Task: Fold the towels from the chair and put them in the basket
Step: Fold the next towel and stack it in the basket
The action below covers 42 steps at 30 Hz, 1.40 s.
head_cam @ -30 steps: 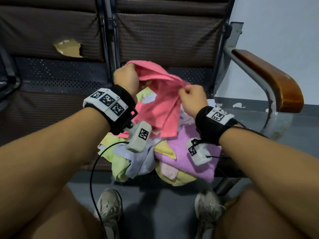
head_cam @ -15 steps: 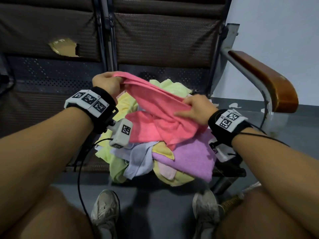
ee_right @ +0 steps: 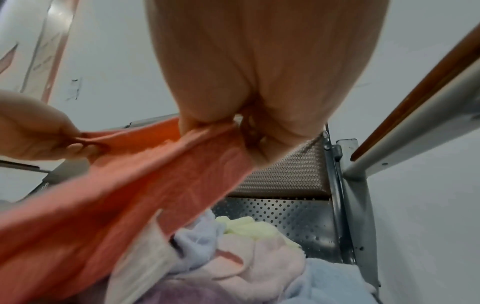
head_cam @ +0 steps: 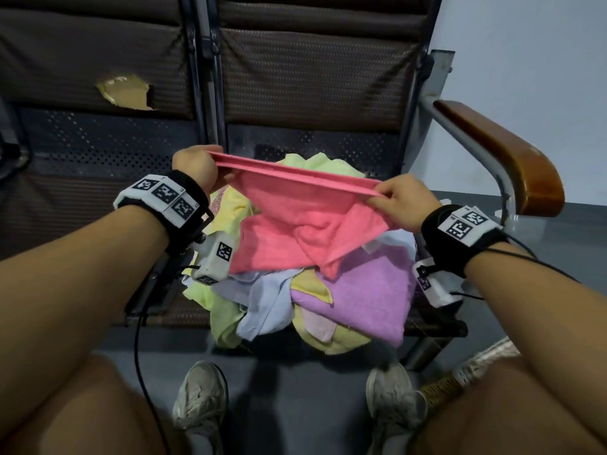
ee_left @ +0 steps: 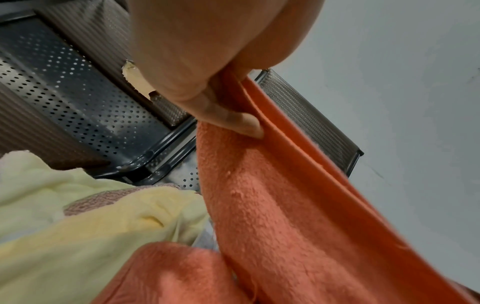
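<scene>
Both hands, left hand and right hand, now pinch the pink terry towel stretched taut above the chair pile, apparently doubled, so folding has begun.

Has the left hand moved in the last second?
Yes. The left hand, pinching the pink towel, has swung left, away from the chair's wooden armrest, toward the torn backrest patch.

The chair seat carries a heap of towels, perhaps overhanging.
</scene>
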Available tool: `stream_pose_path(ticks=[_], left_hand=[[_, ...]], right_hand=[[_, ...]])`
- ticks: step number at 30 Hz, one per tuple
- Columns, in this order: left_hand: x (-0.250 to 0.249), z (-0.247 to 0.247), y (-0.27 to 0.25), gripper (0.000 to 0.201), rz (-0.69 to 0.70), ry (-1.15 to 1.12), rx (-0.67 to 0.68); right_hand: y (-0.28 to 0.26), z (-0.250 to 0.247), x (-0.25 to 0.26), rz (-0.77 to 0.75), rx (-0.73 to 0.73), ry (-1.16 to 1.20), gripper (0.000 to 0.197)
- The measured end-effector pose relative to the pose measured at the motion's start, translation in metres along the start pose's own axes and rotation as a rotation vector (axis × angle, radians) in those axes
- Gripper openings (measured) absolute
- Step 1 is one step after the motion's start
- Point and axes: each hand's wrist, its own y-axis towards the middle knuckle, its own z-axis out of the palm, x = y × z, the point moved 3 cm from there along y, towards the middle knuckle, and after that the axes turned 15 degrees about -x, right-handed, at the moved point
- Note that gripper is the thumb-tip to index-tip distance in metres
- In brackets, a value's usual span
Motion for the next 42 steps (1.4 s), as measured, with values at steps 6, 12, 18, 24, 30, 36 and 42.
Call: stream_pose_path(ticks=[6,12,18,24,30,36,42], left_hand=[[-0.009,-0.009,-0.01,0.012,0.078,0.048,0.044],[-0.04,-0.011,-0.022,0.033,0.412,0.312,-0.015],[-0.095,-0.009,-0.048,0.019,0.309,0.015,0.154],[-0.138,-0.012,-0.059,0.009,0.433,0.048,0.213],[-0.142,-0.016,-0.045,0.018,0.511,0.106,0.224],[-0.136,-0.006,-0.043,0.028,0.443,0.037,0.019],[-0.132,0.026,-0.094,0.033,0.336,-0.092,0.122]], right_hand=[[-0.006,-0.015,-0.012,0.044,0.102,-0.06,0.025],[0.01,-0.066,0.017,-0.005,-0.191,0.168,0.041],[0.032,-0.109,0.04,-0.069,-0.104,-0.191,0.047],[0.045,-0.152,0.06,-0.002,-0.346,-0.123,0.033],[0.043,-0.168,0.063,0.111,-0.257,0.089,0.037],[0.039,-0.155,0.057,0.3,-0.185,0.363,0.047],[0.033,-0.13,0.089,0.544,-0.094,0.726,0.021]])
